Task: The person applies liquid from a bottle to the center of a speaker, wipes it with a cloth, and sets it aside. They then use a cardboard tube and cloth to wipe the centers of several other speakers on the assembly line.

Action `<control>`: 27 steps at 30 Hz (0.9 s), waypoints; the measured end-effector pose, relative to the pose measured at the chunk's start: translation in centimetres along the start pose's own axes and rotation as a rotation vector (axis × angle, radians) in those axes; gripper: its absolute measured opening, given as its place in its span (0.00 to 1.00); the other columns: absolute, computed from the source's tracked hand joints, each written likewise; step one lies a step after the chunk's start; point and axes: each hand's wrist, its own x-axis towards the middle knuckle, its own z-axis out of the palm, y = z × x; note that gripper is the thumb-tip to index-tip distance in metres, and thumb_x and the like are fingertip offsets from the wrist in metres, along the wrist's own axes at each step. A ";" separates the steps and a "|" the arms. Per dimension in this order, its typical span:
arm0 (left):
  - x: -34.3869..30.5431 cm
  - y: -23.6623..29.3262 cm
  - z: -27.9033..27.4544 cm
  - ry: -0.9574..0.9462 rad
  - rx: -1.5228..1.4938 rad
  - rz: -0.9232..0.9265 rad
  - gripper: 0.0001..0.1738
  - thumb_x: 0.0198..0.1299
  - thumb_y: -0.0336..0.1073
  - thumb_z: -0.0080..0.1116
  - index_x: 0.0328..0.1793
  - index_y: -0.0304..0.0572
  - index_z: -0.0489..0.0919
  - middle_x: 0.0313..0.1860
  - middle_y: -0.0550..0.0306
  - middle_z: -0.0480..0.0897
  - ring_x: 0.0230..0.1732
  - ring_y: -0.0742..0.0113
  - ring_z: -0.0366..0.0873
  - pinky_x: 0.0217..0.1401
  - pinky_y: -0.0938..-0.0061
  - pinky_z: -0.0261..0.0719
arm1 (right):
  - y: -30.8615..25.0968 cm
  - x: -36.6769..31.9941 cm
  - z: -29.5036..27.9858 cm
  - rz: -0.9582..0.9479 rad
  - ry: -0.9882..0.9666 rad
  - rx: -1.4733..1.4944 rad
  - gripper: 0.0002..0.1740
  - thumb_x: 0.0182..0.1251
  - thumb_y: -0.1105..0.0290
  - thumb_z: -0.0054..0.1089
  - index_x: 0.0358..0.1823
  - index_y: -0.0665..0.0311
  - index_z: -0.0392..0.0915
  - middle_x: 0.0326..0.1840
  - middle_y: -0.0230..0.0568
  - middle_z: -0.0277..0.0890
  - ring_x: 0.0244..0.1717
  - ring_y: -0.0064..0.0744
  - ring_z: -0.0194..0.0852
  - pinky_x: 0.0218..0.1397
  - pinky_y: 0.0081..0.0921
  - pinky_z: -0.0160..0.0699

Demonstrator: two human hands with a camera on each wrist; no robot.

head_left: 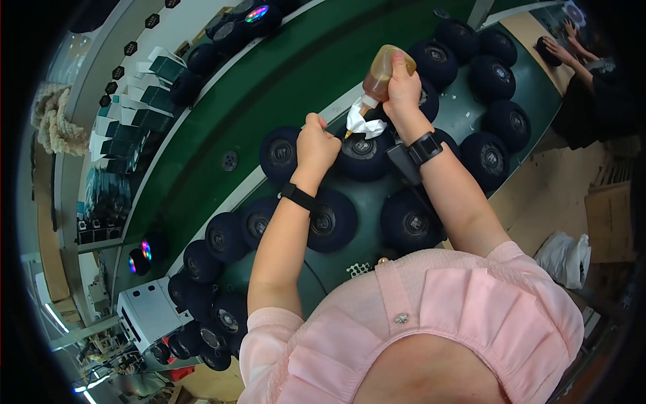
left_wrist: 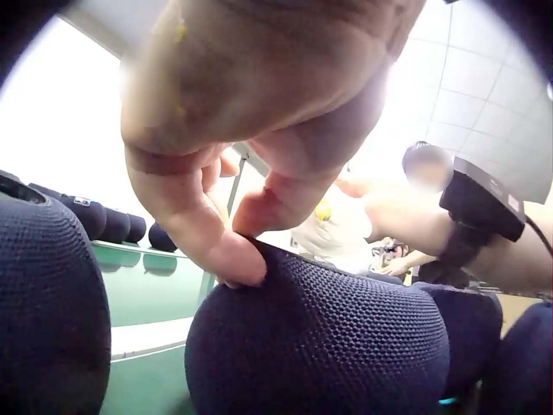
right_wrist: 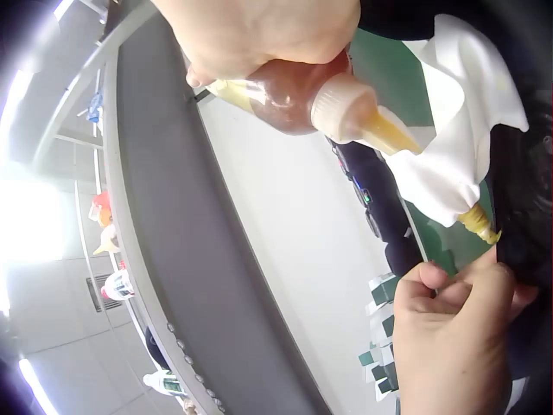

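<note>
My right hand (head_left: 405, 94) grips an amber squeeze bottle (head_left: 379, 75), tilted with its nozzle down. A white tissue (head_left: 367, 125) is wrapped about the nozzle, and the yellowish tip (right_wrist: 478, 223) pokes out below it. Under the tip sits a round, navy fabric-covered speaker (head_left: 363, 165) with a dark disc on top. At the left of that speaker is my left hand (head_left: 317, 151). In the left wrist view, its thumb and fingertip pinch the fabric edge at the top of the speaker (left_wrist: 328, 346). Yellow smears mark the left hand (left_wrist: 259, 95).
More navy speakers (head_left: 492, 161) crowd the green table (head_left: 296, 269) on both sides. A sunken green channel (head_left: 249, 101) runs behind, with boxes (head_left: 124, 135) on its far side. Another person's hand (head_left: 557, 50) touches a speaker at the far right. A white machine (head_left: 151, 313) stands at the left.
</note>
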 end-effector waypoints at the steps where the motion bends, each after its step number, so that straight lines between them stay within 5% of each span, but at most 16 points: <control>1: 0.0 0.2 -0.1 -0.015 -0.009 -0.009 0.17 0.39 0.23 0.56 0.37 0.37 0.65 0.23 0.50 0.78 0.30 0.52 0.79 0.36 0.65 0.76 | 0.2 0.1 0.2 -0.015 -0.012 -0.009 0.24 0.60 0.53 0.63 0.44 0.68 0.72 0.40 0.38 0.75 0.39 0.29 0.75 0.44 0.27 0.76; 21: -0.3 1.5 -0.2 -0.004 0.130 -0.053 0.13 0.40 0.25 0.56 0.34 0.38 0.68 0.22 0.49 0.78 0.29 0.50 0.79 0.36 0.64 0.76 | 0.1 -0.9 0.4 -0.319 -0.159 -0.194 0.27 0.57 0.56 0.67 0.47 0.70 0.68 0.42 0.40 0.74 0.42 0.26 0.73 0.48 0.24 0.74; 24: -0.4 1.2 0.0 -0.058 0.176 -0.100 0.14 0.40 0.28 0.57 0.35 0.38 0.69 0.25 0.46 0.79 0.32 0.48 0.79 0.38 0.62 0.76 | -0.2 -0.8 0.0 -0.138 -0.110 -0.064 0.28 0.60 0.53 0.64 0.49 0.69 0.67 0.43 0.39 0.74 0.42 0.27 0.74 0.47 0.27 0.75; 27: -0.7 1.4 -0.5 -0.098 0.183 -0.178 0.15 0.40 0.32 0.59 0.36 0.38 0.70 0.29 0.45 0.79 0.35 0.48 0.79 0.40 0.62 0.76 | -1.2 0.0 -0.7 0.194 0.145 0.121 0.33 0.64 0.45 0.53 0.54 0.67 0.65 0.48 0.42 0.72 0.47 0.36 0.74 0.51 0.35 0.76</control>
